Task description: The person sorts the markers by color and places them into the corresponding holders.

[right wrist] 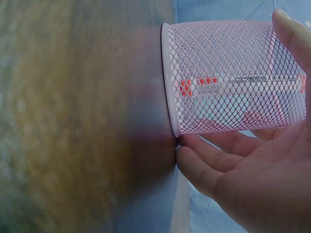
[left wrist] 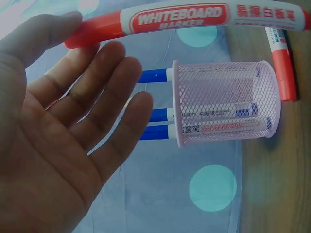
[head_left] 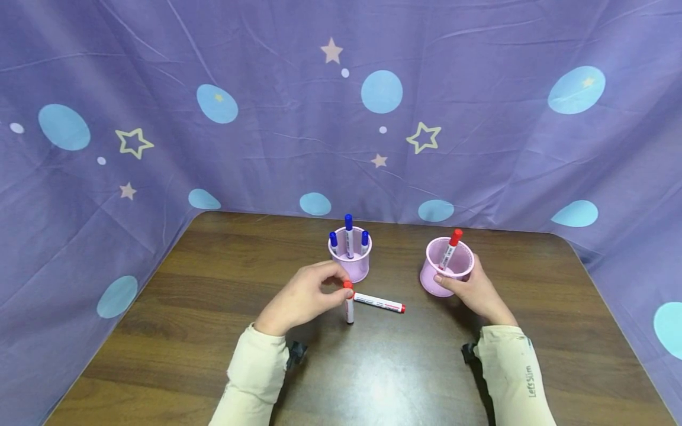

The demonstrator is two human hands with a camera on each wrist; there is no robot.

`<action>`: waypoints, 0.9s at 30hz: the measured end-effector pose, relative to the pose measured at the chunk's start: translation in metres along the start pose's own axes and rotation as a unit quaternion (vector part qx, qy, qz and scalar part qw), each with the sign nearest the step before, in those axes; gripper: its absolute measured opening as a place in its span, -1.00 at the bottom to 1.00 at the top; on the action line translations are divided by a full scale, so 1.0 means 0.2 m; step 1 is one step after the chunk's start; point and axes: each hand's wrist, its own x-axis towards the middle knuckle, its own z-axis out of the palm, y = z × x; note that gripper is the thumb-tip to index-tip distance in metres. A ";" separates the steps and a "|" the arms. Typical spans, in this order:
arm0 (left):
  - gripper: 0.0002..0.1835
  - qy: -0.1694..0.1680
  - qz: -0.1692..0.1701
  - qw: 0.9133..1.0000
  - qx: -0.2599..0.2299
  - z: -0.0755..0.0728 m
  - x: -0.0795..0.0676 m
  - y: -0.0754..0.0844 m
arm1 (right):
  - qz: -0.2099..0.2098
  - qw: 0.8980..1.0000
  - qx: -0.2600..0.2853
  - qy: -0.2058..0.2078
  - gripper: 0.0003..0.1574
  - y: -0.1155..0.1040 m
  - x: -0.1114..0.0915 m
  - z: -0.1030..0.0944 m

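Observation:
My left hand pinches a red whiteboard marker by its cap between thumb and index finger; the other fingers are spread. In the head view that marker hangs upright, cap at the top. My right hand grips a pink mesh pen cup from its right side, thumb near the rim. Inside that cup leans one red marker, cap up. Another red marker lies on the table just right of the held one.
Behind my left hand stands a second pink mesh cup with three blue markers in it. The wooden table ends at a purple curtain printed with stars and dots.

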 end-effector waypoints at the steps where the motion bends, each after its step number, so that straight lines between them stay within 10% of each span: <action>1: -0.87 0.005 0.002 1.000 0.002 0.01 0.00 0.00 | 0.000 1.000 0.001 0.001 0.07 0.00 0.00 0.00; 27: -0.85 0.001 -0.018 1.000 0.002 0.07 0.03 0.00 | -0.014 1.000 0.009 0.009 0.10 0.00 -0.01 -0.01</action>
